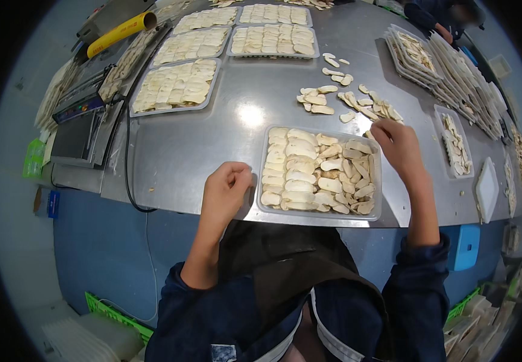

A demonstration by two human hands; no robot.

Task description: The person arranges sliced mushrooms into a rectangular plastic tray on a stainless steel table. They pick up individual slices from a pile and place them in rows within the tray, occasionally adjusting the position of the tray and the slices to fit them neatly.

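Observation:
Before me on the steel table lies a clear plastic tray [321,214] of pale mushroom slices. Neat overlapping columns of slices [300,168] fill its left half, while smaller, browner slices [353,174] lie less evenly on the right. My left hand [227,188] is loosely curled beside the tray's left edge, with nothing visible in it. My right hand [396,145] is at the tray's far right corner, fingers bent down. A pale slice [369,135] shows by its fingertips; whether they grip it is hidden. Loose slices [385,108] lie just beyond that hand.
Several filled trays [175,86] stand at the back left. On the left are a scale [77,135], a black cable [128,158] and a yellow tube [123,34]. Stacked trays [464,81] and a small tray [454,142] sit right. A co-worker's sleeve [423,18] appears at the far right.

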